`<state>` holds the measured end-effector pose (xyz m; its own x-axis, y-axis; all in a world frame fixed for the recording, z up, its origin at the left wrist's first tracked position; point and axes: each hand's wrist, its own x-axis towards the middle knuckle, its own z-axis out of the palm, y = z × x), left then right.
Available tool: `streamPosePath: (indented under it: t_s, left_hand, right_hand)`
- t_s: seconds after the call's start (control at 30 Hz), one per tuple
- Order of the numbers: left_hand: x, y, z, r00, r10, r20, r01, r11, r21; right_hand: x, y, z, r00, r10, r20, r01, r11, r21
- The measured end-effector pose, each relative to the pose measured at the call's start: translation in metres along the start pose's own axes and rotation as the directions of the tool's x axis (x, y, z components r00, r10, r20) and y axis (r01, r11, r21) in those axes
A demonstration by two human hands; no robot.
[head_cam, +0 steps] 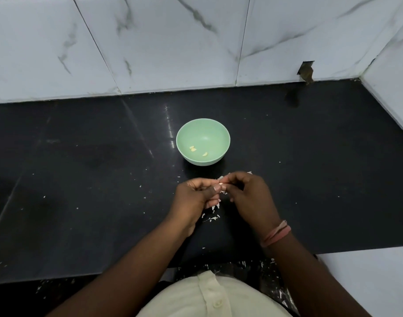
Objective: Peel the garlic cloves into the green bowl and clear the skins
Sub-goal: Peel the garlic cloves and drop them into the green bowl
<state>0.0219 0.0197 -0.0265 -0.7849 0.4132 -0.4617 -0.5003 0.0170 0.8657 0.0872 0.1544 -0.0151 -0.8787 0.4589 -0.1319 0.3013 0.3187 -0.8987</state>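
Both hands meet over the black countertop (pixel 81 156), just in front of the green bowl (pixel 203 124). The left hand (pixel 193 199) has its fingers curled inward, thumb up, and pinches a small garlic clove (pixel 221 184) at the fingertips; the right hand (pixel 248 195) comes in from the other side with its fingers bent too, pinching at the same clove — thumb and forefinger close on it, with a bit of white skin showing at the tips. How much skin is left on the clove cannot be told, since the fingers cover most of it. Inside the bowl lie peeled cloves (pixel 193 148), pale yellow, low on the near side of the basin (one pair to the left, one piece a little to the right, apart). White garlic skins (pixel 213 217) are scattered on the counter under and just below the hands, with finer flecks spread wider. A pink band (pixel 277 234) sits on the right wrist. Behind the counter stands a white marble-patterned tile wall (pixel 173 42).
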Motion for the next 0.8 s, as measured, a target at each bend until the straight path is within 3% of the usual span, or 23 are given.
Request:
streamPosePath:
  t_s: [0.13,0.33,0.53,0.8]
  left_hand:
    - [-0.010,-0.008,-0.010,0.998,-0.060,0.012,0.061,0.985,-0.162]
    - [-0.024,-0.009,-0.016,0.999,0.038,0.003,-0.036,0.969,-0.243]
    - [-0.030,-0.011,-0.022,0.982,0.162,-0.092,-0.168,0.984,-0.054]
    - [-0.043,-0.004,-0.022,0.927,0.361,-0.102,-0.332,0.916,0.224]
  right_hand:
    - [-0.013,-0.006,0.010,0.994,0.102,0.040,-0.110,0.939,0.327]
    - [-0.024,-0.012,0.024,0.989,0.146,0.023,-0.142,0.889,0.436]
    - [-0.028,-0.023,0.028,0.994,0.101,0.033,-0.105,0.913,0.394]
    - [-0.027,-0.025,0.026,0.990,0.134,0.038,-0.138,0.924,0.357]
